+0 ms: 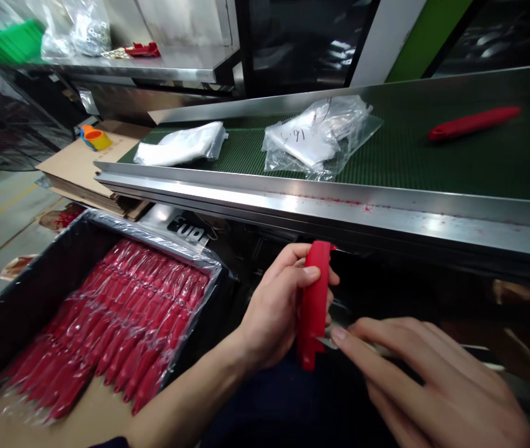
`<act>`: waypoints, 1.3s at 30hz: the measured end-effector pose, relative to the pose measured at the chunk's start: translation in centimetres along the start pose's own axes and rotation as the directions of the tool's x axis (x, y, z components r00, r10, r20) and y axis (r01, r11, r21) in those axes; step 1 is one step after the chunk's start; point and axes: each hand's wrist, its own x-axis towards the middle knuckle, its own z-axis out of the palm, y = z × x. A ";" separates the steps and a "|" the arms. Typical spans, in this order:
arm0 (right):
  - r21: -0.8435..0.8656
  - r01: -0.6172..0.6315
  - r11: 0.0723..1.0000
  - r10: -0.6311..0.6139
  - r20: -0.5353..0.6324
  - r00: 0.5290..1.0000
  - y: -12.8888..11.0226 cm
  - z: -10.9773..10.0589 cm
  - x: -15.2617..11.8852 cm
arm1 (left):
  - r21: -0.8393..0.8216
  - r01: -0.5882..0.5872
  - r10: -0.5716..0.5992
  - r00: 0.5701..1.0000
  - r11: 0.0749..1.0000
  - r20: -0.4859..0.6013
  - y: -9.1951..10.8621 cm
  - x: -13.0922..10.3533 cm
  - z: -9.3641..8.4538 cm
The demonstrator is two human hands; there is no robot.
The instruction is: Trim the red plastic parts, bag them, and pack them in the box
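My left hand (276,305) is closed around a long red plastic part (315,298), held nearly upright in front of the conveyor's metal edge. The thumb presses on its face. In my right hand (423,373) is a slim knife (327,342), its pointed blade touching the right edge of the red part near the lower end. Part of the knife's pale handle shows behind the fingers. On the left, a dark bin (26,280) holds rows of similar red parts (129,311) wrapped in clear plastic.
A green conveyor belt (246,158) carries a folded white bag (180,144), a clear bag (311,137) with handwriting, and another red part (474,123). Red shavings dot its metal rail (386,214). Stacked cardboard (73,155) bears an orange tape dispenser (96,138). A fan (7,118) stands far left.
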 end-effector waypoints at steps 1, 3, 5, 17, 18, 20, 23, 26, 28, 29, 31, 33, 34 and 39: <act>0.000 -0.003 1.000 0.003 -0.001 1.000 -0.2 0.1 -0.1 | -0.002 0.006 -0.006 1.000 1.000 0.003 0.0 0.1 0.0; 0.013 -0.004 1.000 0.004 -0.005 1.000 -0.4 0.0 -0.3 | -0.012 0.015 -0.015 1.000 1.000 0.007 0.2 0.3 0.1; 0.038 -0.018 0.999 0.018 -0.002 1.000 -0.6 -0.3 -0.4 | -0.038 0.013 -0.012 1.000 0.999 0.012 0.4 0.5 0.2; 0.336 -0.513 0.790 0.532 0.043 0.846 1.2 -0.2 2.4 | 0.000 0.077 -0.077 0.996 0.997 0.053 -0.4 -0.8 0.8; 0.367 -0.522 0.770 0.534 0.075 0.842 1.3 -0.2 2.7 | 0.020 0.094 -0.095 0.994 0.995 0.055 -0.5 -1.0 0.8; 0.417 -0.520 0.745 0.529 0.105 0.842 1.2 -0.4 3.3 | 0.044 0.138 -0.141 0.987 0.990 0.074 -0.8 -1.3 0.7; 0.475 -0.532 0.701 0.560 0.095 0.823 0.9 -1.3 3.9 | 0.039 0.167 -0.171 0.972 0.985 0.161 -1.2 -1.7 0.4; 0.548 -0.574 0.609 0.604 0.148 0.783 0.7 -1.9 4.1 | 0.133 0.132 -0.161 0.957 0.982 0.242 -1.6 -2.1 0.2; 0.592 -0.590 0.550 0.620 0.184 0.763 0.5 -2.0 4.1 | 0.232 0.097 -0.157 0.954 0.968 0.256 -1.7 -2.5 0.3; 0.596 -0.597 0.537 0.644 0.169 0.746 0.5 -2.0 4.1 | 0.262 0.082 -0.152 0.954 0.962 0.257 -1.8 -2.6 0.3; 0.572 -0.616 0.542 0.716 0.071 0.695 0.5 -2.0 4.0 | 0.266 0.064 -0.136 0.955 0.962 0.262 -1.9 -3.1 0.3; 0.527 -0.631 0.569 0.765 -0.060 0.641 0.7 -2.2 3.5 | 0.244 0.058 -0.126 0.954 0.968 0.272 -1.8 -3.4 0.3; 0.505 -0.642 0.577 0.779 -0.103 0.619 0.8 -2.3 3.0 | 0.238 0.058 -0.124 0.954 0.969 0.274 -1.8 -3.5 0.3; 0.326 -0.733 0.597 0.802 -0.258 0.539 2.4 -4.0 -1.5 | 0.198 0.091 -0.143 0.954 0.976 0.265 -1.0 -3.6 0.9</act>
